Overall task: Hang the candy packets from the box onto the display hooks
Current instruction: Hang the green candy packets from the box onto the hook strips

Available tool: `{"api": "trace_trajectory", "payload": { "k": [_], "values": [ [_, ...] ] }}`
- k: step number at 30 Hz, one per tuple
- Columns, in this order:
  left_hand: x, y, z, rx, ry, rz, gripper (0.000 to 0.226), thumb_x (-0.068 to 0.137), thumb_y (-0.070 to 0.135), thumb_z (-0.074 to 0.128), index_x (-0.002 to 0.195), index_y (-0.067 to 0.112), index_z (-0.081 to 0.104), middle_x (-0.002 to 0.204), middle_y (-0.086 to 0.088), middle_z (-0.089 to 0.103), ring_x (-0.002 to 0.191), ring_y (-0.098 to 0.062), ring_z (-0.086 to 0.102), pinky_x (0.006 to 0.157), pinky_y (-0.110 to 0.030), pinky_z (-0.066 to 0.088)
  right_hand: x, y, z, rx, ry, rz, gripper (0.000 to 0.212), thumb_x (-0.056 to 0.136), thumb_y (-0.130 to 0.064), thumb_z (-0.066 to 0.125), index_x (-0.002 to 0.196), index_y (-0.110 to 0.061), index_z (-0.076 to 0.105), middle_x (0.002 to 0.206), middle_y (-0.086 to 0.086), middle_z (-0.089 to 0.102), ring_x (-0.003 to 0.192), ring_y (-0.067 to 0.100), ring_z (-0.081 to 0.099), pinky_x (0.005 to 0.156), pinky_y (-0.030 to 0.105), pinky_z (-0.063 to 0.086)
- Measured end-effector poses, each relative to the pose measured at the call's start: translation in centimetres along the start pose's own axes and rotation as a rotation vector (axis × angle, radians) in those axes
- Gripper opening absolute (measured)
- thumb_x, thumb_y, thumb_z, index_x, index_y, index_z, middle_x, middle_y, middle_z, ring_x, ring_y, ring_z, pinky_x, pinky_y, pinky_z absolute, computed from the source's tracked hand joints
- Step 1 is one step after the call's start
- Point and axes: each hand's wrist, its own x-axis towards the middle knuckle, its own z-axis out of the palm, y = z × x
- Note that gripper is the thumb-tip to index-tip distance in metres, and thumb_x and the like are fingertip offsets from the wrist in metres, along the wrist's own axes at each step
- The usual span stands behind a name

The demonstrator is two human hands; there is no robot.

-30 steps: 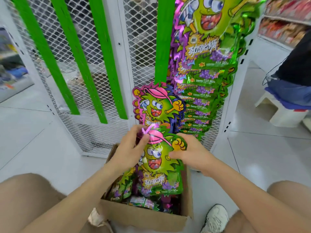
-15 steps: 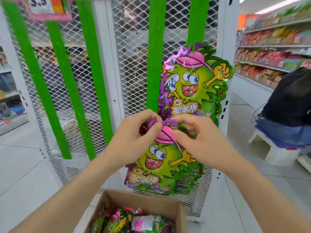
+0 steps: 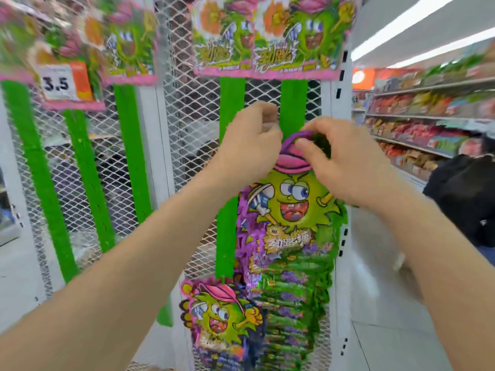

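Both hands, left hand [image 3: 249, 145] and right hand [image 3: 345, 162], pinch the top of one candy packet [image 3: 292, 204] against the right green strip [image 3: 294, 103]. Many packets [image 3: 292, 290] already hang below; the box is out of view.

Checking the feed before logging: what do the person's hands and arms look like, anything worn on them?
Both arms are bare to the frame edge: no sleeves, gloves, watch or bands visible. The left hand and right hand show no rings, though motion blur softens the fingers.
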Motion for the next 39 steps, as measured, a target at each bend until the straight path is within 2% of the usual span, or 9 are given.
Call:
{"api": "trace_trajectory", "payload": {
  "k": [5,9,12,16,19,22,28,31,39],
  "values": [
    [2.2,0.9,0.5,-0.043,0.041,-0.071,0.033,0.104,0.015,0.055,0.135,0.014,0.065,0.119,-0.001,0.072,0.11,-0.017,0.068,0.1,-0.034,0.055,3.1,1.5,-0.7,0.013,-0.009,-0.03,0.014,0.101,-0.027,0.063,0.105,-0.017,0.072,0.084,-0.005,0.069,0.076,0.014,0.063,0.068,0.031,0.045],
    [3.0,1.3,-0.2,-0.105,0.019,-0.126,0.018,0.101,0.017,0.058,0.097,0.012,0.075,0.087,-0.001,0.064,0.075,-0.016,0.057,0.068,-0.03,0.042,4.3,2.2,-0.2,0.014,0.062,-0.065,0.014,0.099,-0.025,0.069,0.109,-0.018,0.075,0.091,-0.009,0.069,0.077,0.003,0.057,0.069,0.009,0.038],
    [3.5,2.0,-0.8,-0.078,-0.053,-0.193,0.02,0.097,0.025,0.059,0.078,0.017,0.057,0.074,-0.008,0.041,0.057,-0.016,0.035,0.061,-0.034,0.024,4.5,2.1,0.0,0.112,0.256,-0.04,0.019,0.092,-0.024,0.079,0.111,-0.02,0.078,0.092,-0.013,0.072,0.076,-0.01,0.061,0.074,0.001,0.039],
    [4.3,2.2,-1.5,-0.052,-0.177,-0.235,0.027,0.092,0.041,0.066,0.084,0.016,0.06,0.077,0.0,0.052,0.071,-0.021,0.048,0.067,-0.033,0.036,4.8,1.7,0.1,0.172,0.389,-0.038,0.023,0.086,-0.024,0.085,0.108,-0.02,0.08,0.096,-0.011,0.075,0.083,-0.008,0.066,0.079,0.003,0.044],
    [4.9,1.5,-1.8,-0.042,-0.205,-0.198,0.02,0.09,0.046,0.074,0.091,0.027,0.079,0.093,0.006,0.072,0.095,-0.019,0.065,0.09,-0.037,0.051,5.3,1.7,0.5,0.132,0.412,-0.057,0.022,0.088,-0.024,0.082,0.109,-0.019,0.081,0.1,-0.01,0.074,0.086,0.001,0.063,0.079,0.002,0.041],
    [5.3,0.7,-1.7,-0.048,-0.234,-0.142,0.018,0.089,0.046,0.075,0.078,0.032,0.081,0.093,0.002,0.078,0.106,-0.025,0.071,0.108,-0.05,0.053,5.5,1.8,1.1,0.111,0.436,-0.071,0.021,0.09,-0.018,0.079,0.111,-0.015,0.081,0.102,-0.009,0.071,0.091,-0.002,0.059,0.081,0.0,0.038],
    [5.3,1.2,-2.0,-0.18,-0.258,-0.267,0.054,0.066,0.042,0.078,0.108,0.008,0.079,0.111,-0.021,0.078,0.108,-0.045,0.073,0.101,-0.066,0.056,5.6,1.8,1.7,0.149,0.484,-0.036,0.018,0.086,-0.025,0.084,0.103,-0.02,0.08,0.107,0.0,0.061,0.088,0.006,0.058,0.078,0.006,0.039],
    [5.4,1.0,-1.7,-0.229,-0.24,-0.291,0.066,0.056,0.049,0.08,0.109,0.009,0.078,0.109,-0.019,0.08,0.105,-0.041,0.076,0.1,-0.063,0.058,5.8,2.0,1.6,0.185,0.495,-0.003,0.022,0.083,-0.036,0.086,0.1,-0.024,0.08,0.102,-0.002,0.069,0.08,0.004,0.062,0.072,0.013,0.046],
    [5.4,-0.2,-1.0,-0.148,-0.243,-0.185,0.056,0.08,0.045,0.066,0.099,-0.007,0.071,0.09,-0.016,0.069,0.088,-0.031,0.068,0.106,-0.069,0.049,5.1,2.3,2.0,0.146,0.45,-0.058,0.014,0.09,-0.018,0.079,0.103,-0.016,0.082,0.102,0.0,0.073,0.09,0.009,0.068,0.08,0.016,0.05]
  ]
}}
